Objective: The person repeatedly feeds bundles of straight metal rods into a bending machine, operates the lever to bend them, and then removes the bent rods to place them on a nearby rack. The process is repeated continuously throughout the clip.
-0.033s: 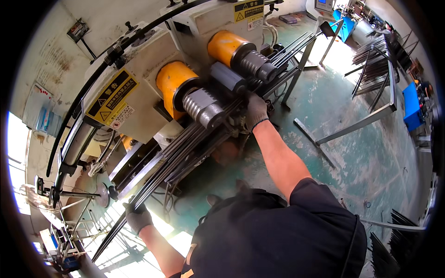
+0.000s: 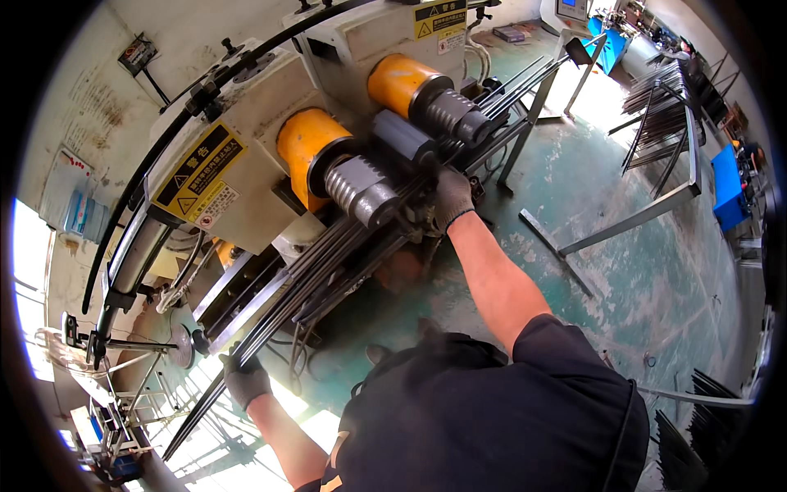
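From where I stand: long dark rods (image 2: 297,293) lie in a bundle along the front of the machine (image 2: 262,180), passing under its near ribbed roller (image 2: 361,193) and running out past its left end. Left hand (image 2: 248,384), gloved, is off the machine's left end, fingers curled closed about the rods, no visible gap. Right hand (image 2: 452,197), gloved too, is at the machine's front, just beside the end of its smooth grey cylinder (image 2: 402,137); fingertips hidden there, so can't tell how far open it is or whether it has hold of anything.

Risks, my judgement: right glove could get caught if the machine's rollers turned, as it sits so near them. Rods could slide or fan apart if the left grip slackened, since they look loose, no tie seen. Uneven pull from the left could skew them against the machine's front.

Rods look thin, straight, dark grey to black, dull with pale glints, roughly parallel, ends uneven off the machine's left; too tightly packed to count
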Available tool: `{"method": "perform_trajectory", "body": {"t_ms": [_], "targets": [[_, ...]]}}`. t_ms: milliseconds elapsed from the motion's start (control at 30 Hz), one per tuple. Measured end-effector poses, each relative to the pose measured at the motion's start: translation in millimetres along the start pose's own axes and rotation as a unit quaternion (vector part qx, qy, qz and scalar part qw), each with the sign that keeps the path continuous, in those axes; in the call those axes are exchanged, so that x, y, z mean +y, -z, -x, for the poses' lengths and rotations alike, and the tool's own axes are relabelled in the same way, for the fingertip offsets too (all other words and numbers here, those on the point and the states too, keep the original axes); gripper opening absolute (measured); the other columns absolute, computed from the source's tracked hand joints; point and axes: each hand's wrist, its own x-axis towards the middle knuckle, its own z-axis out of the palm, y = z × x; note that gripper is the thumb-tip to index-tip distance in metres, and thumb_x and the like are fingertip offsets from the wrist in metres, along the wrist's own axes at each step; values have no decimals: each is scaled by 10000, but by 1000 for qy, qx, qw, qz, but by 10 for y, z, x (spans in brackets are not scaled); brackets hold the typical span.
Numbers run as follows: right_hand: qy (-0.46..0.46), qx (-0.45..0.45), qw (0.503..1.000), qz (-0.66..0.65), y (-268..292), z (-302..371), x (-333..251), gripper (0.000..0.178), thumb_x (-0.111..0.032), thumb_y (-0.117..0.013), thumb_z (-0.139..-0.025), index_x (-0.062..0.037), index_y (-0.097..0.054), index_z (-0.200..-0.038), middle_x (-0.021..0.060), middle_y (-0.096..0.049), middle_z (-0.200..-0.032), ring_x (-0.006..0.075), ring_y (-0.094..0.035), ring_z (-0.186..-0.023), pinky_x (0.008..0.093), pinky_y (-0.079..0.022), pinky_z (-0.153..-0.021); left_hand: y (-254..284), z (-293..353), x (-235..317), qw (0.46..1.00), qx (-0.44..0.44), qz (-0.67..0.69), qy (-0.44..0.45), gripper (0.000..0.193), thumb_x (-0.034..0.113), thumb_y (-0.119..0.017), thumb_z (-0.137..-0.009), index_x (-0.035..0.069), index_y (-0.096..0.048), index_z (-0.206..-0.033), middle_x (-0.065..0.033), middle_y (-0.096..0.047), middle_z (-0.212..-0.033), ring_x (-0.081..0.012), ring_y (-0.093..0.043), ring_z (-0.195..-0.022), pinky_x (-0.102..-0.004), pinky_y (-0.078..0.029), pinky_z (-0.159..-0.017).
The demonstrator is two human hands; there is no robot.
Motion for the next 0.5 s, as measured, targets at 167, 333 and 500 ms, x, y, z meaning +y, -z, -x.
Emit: {"method": "perform_trajectory", "body": {"t_ms": [167,333,500], "targets": [[23,99,990,101,-337,290,-173,403,-400,-551,-1027,-48,-729,-1111,95,-695,-904,212,-656,-806,381,-491,-694,-221,-191,-319,998,-8,33,47,398,317,-538,-1110,-65,-632,-1173,-191,-681,-1179,-331,-641,-1149,-450,-512,-1084],[47,172,970,167,-328,189,-214,417,-407,-558,-1011,-35,-736,-1068,197,-740,-955,346,-708,-844,445,-522,-764,-252,-374,-442,979,-145,61,132,350,284,-570,-1081,-24,-696,-1191,-180,-739,-1215,-354,-684,-1176,-516,-526,-1098],[173,170,864,442,-218,-44,-31,407,-384,-601,-986,-24,-656,-1167,277,-736,-1103,454,-700,-1055,502,-538,-904,92,-866,47,982,-110,122,90,334,236,-557,-1066,-38,-700,-1194,-190,-731,-1244,-345,-678,-1202,-549,-487,-1140]]}}
